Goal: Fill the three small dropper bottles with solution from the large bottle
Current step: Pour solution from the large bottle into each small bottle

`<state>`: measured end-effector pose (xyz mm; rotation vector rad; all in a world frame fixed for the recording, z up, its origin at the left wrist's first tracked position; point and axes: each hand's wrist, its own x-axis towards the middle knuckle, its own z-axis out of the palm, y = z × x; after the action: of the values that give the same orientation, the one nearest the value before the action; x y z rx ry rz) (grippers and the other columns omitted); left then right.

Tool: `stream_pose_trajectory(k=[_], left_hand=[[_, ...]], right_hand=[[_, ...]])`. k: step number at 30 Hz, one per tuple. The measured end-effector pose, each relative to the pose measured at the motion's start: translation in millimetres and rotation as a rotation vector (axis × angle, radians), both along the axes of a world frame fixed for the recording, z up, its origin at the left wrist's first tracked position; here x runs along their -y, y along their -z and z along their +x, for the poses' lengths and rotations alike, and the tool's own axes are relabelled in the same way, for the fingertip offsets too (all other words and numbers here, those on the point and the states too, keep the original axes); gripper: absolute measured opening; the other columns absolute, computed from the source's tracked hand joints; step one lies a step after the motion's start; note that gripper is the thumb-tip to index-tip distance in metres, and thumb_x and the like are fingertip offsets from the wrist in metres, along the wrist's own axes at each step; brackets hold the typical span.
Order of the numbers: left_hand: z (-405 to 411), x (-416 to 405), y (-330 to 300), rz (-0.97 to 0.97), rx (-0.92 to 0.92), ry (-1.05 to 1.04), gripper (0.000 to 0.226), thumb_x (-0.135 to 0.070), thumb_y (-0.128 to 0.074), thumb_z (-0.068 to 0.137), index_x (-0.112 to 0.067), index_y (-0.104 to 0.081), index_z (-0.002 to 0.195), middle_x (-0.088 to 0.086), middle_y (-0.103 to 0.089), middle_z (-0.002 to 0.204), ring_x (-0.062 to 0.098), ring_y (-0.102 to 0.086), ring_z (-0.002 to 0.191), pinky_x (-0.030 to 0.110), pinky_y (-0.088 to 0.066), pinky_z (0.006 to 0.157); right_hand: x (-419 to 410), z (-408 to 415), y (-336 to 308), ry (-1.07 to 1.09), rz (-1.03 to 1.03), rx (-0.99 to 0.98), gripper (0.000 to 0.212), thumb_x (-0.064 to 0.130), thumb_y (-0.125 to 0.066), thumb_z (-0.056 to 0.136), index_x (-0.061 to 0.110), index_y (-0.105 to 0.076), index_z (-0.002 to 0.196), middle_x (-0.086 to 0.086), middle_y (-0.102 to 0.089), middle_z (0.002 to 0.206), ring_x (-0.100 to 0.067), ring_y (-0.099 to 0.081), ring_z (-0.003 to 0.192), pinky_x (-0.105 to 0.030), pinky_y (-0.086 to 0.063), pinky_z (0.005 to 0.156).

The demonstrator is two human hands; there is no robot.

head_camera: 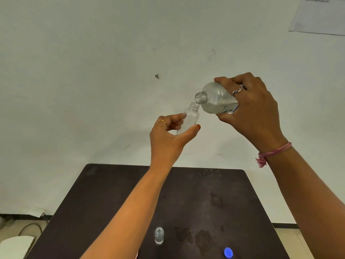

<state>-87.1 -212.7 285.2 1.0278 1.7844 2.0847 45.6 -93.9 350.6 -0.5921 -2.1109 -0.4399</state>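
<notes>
Dark brown table [112, 193], blue cap [228, 252], pink wrist thread [274, 151], clear bottles.

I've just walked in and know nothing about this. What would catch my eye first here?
Most striking are the two hands raised in front of the pale wall: the right hand tips a large clear bottle so its open mouth meets the neck of a small bottle held in the left hand. Below them, on the dark table, stand another small bottle and, to its right, a bright blue cap.
</notes>
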Motion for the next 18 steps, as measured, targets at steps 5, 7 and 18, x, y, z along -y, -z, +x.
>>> stream_pose_trajectory(k=[5, 7, 18], left_hand=[[0.8, 0.9, -1.5, 0.003, -0.002, -0.001, 0.038, -0.032, -0.084, 0.067, -0.029, -0.063, 0.098, -0.006, -0.065, 0.098, 0.001, -0.061, 0.085, 0.005, -0.046, 0.063], [0.9, 1.2, -1.8, 0.001, 0.0, -0.004, 0.039, -0.032, -0.084, 0.067, -0.027, -0.063, 0.099, -0.007, -0.064, 0.098, 0.002, -0.061, 0.085, 0.004, -0.046, 0.063], [1.2, 2.9, -3.0, 0.019, 0.021, -0.001, 0.041, -0.03, -0.085, 0.067, -0.023, -0.064, 0.102, -0.003, -0.065, 0.1, 0.004, -0.062, 0.086, 0.006, -0.048, 0.064]], right_hand=[[-0.3, -0.1, -1.3, -0.012, 0.02, -0.005, 0.067, 0.017, -0.082, 0.063, 0.023, -0.059, 0.126, -0.008, -0.058, 0.107, -0.027, -0.055, 0.094, -0.028, -0.042, 0.065], [0.1, -0.4, -1.5, -0.019, 0.031, -0.008, 0.066, 0.017, -0.081, 0.064, 0.023, -0.059, 0.126, -0.008, -0.059, 0.108, -0.028, -0.055, 0.095, -0.031, -0.045, 0.067], [1.5, -1.9, -4.1, -0.021, 0.063, -0.025, 0.065, 0.016, -0.08, 0.066, 0.023, -0.059, 0.127, -0.009, -0.059, 0.111, -0.027, -0.053, 0.098, -0.033, -0.047, 0.071]])
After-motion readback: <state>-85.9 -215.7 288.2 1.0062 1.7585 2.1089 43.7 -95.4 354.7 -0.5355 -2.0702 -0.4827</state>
